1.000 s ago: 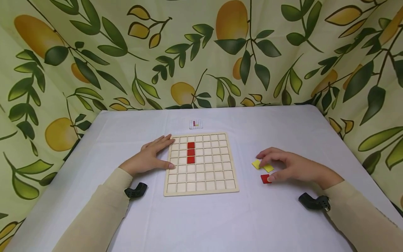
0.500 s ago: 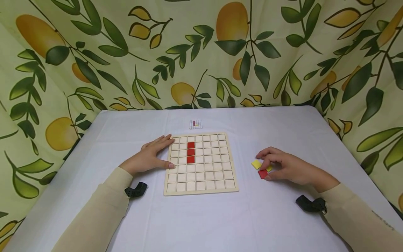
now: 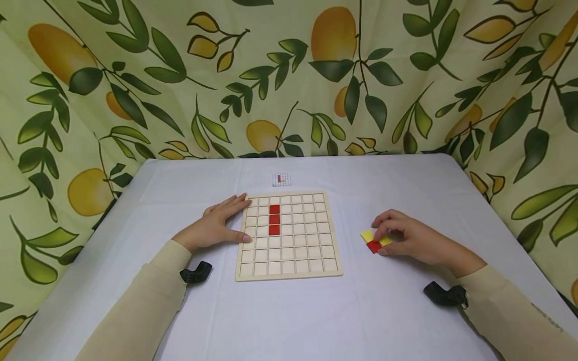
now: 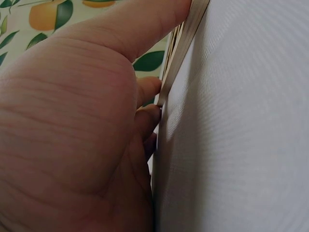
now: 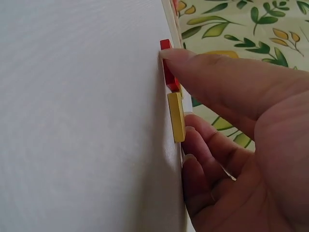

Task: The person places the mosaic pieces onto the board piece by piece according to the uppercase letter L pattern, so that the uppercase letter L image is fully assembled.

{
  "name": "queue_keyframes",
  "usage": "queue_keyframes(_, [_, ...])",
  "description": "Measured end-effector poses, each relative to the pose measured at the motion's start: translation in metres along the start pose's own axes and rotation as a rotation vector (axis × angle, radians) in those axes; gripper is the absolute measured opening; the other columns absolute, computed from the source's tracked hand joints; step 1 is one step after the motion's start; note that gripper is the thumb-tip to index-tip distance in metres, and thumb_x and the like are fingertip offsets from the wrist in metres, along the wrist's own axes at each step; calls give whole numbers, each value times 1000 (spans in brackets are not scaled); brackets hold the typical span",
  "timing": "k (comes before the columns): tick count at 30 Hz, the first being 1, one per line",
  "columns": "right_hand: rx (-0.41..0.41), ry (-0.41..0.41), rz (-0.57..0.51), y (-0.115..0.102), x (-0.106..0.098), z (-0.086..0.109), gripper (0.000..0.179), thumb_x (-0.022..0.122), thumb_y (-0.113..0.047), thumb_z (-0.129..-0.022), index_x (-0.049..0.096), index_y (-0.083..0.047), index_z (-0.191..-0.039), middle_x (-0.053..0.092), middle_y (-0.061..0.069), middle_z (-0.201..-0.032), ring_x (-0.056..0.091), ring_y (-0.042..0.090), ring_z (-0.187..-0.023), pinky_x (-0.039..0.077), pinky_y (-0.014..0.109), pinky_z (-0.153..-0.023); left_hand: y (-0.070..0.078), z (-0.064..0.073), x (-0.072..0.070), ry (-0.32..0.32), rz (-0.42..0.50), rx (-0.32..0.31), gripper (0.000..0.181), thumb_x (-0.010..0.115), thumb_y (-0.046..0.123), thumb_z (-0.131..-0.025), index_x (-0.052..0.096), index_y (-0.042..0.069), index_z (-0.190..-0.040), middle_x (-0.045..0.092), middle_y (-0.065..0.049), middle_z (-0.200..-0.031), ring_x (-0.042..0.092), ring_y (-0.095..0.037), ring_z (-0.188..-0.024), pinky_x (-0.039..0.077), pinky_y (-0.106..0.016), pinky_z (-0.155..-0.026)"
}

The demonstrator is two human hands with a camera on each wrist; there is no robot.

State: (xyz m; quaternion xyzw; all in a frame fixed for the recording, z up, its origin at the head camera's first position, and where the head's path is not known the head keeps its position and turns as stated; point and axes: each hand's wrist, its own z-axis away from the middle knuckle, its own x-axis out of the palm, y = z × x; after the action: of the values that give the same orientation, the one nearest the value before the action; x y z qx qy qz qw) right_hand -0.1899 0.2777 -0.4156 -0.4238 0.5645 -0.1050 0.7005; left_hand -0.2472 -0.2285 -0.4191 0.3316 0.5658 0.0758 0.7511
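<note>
My left hand [image 3: 212,225] lies spread at the left edge of a wooden grid board [image 3: 307,260]; fingertips touch its upper left corner and the thumb its left side. In the left wrist view the thumb [image 4: 154,24] meets the board's rim [image 4: 186,43]. Three red square tiles [image 3: 274,219] stand in a column on the board. Right of it, my right hand [image 3: 408,235] pinches a loose red tile [image 3: 373,246] between thumb and bent finger. Two yellow tiles [image 3: 367,235] lie beside it. In the right wrist view the thumb presses the red tile [image 5: 169,72], above a yellow one [image 5: 176,117].
A small printed grid card [image 3: 282,179] with a red and yellow pattern lies beyond the board. White cloth [image 3: 289,321] covers the table. A fruit-patterned curtain [image 3: 289,75] hangs behind and at both sides. Each wrist wears a black device [image 3: 196,273].
My right hand has moved the loose red tile a little left and away from me, up against the yellow tiles. The left hand and board have stayed in place.
</note>
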Motion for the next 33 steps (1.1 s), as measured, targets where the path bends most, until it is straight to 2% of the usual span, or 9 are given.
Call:
queue_keyframes(5, [-22,-19,11,-3,0,2,28,93,-12,-88,82,-29,-107,58,4,-131,52,35,-128,50,33,-104,-1,0,0,1,-1,0,114,92,60,-80,39,20,-172,18,2,-181,4,-31,-166,2,-68,-125])
queue_keyframes(10, [-13,-35,16,-5,-1,1,25,93,-13,-89,81,-30,-102,58,5,-133,53,35,-128,51,39,-104,-1,0,-1,1,-1,-1,113,92,59,-80,39,20,-172,18,2,-181,4,-31,-166,2,-68,-125])
queue_keyframes(16, [-21,-6,47,-10,2,1,27,94,-10,-87,76,-28,-98,63,0,-125,57,30,-123,51,29,-102,-2,0,0,2,0,-2,113,92,60,-80,39,20,-172,18,2,-181,4,-31,-166,2,-68,-125])
queue_keyframes(20, [-50,18,31,-13,5,2,30,93,-5,-87,74,-22,-102,67,-4,-112,62,24,-107,55,28,-92,-2,0,1,5,-2,-2,113,92,61,-80,38,21,-172,18,3,-181,4,-31,-166,2,-69,-124])
queue_keyframes(24, [-39,33,11,-14,6,3,27,89,0,-90,74,-18,-105,69,-7,-103,63,21,-97,56,28,-85,-2,0,1,5,-2,-4,113,91,62,-80,39,21,-172,18,3,-181,4,-32,-166,4,-70,-124])
queue_keyframes(29, [-44,134,53,-23,8,-3,22,86,-2,-94,76,-16,-108,72,-8,-101,65,18,-94,57,27,-84,-2,0,1,4,-2,-6,114,92,61,-80,38,21,-172,18,2,-181,4,-31,-166,2,-69,-124])
queue_keyframes(33, [-99,183,-6,-38,13,-13,21,83,2,-95,77,-13,-110,74,-7,-102,69,19,-93,58,27,-84,-3,-1,2,9,3,-9,114,92,61,-80,39,20,-172,18,2,-181,3,-31,-166,2,-69,-124])
